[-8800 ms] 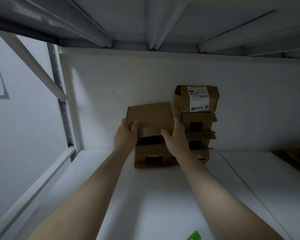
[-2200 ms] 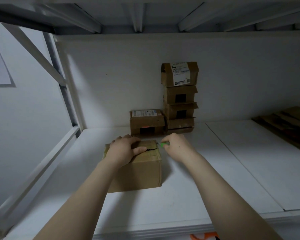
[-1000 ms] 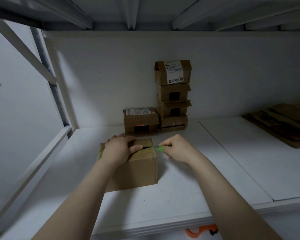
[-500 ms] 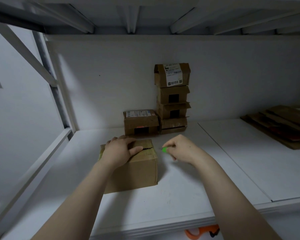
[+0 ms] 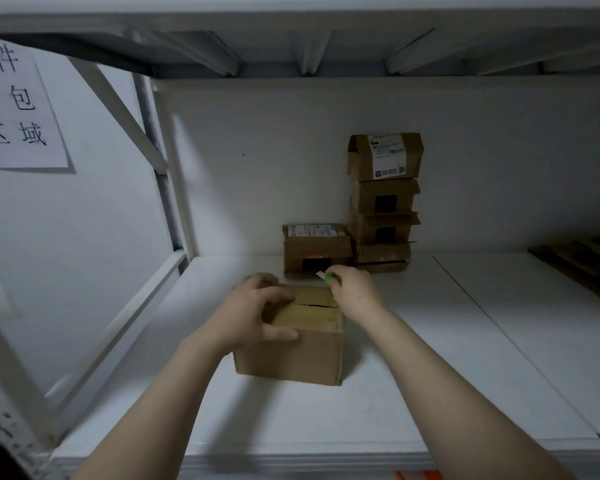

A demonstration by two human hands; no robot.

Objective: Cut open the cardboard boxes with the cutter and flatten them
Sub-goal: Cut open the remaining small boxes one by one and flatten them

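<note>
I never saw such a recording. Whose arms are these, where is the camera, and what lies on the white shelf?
There is no machine here: a person wears a camera on the head, so you look down along their own arms. The left hand grips the top of a cardboard box on a white shelf. The right hand holds a green cutter at the box's far right corner. Behind stand a single box and a stack of four boxes. At far right lies flat cardboard.

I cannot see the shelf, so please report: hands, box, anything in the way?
Left hand grips box top. Right hand holds cutter at far right corner. Top seam partly slit. Other boxes stand behind.
</note>
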